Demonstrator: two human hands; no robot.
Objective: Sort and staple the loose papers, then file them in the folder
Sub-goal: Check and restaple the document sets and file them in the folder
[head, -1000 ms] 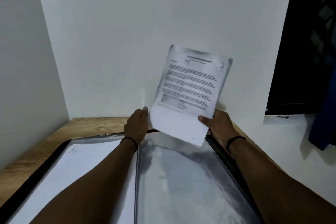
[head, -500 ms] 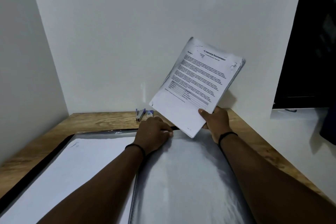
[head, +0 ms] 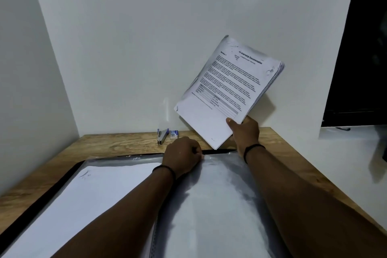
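Observation:
A thick stack of printed papers is held up tilted in front of the wall, my right hand gripping its lower right edge. An open folder with clear plastic sleeves lies on the wooden desk; its left sleeve holds a white sheet. My left hand pinches the top edge of the right-hand sleeve near the folder's spine. A small stapler lies on the desk by the wall, behind my left hand.
A small box of staples sits beside the stapler. The wooden desk fits into a corner between white walls. A dark window or cabinet is at the right, past the desk's right edge.
My left hand let go of the paper stack and dropped to the top edge of the right sleeve. My right hand alone moved the stack up and to the right.

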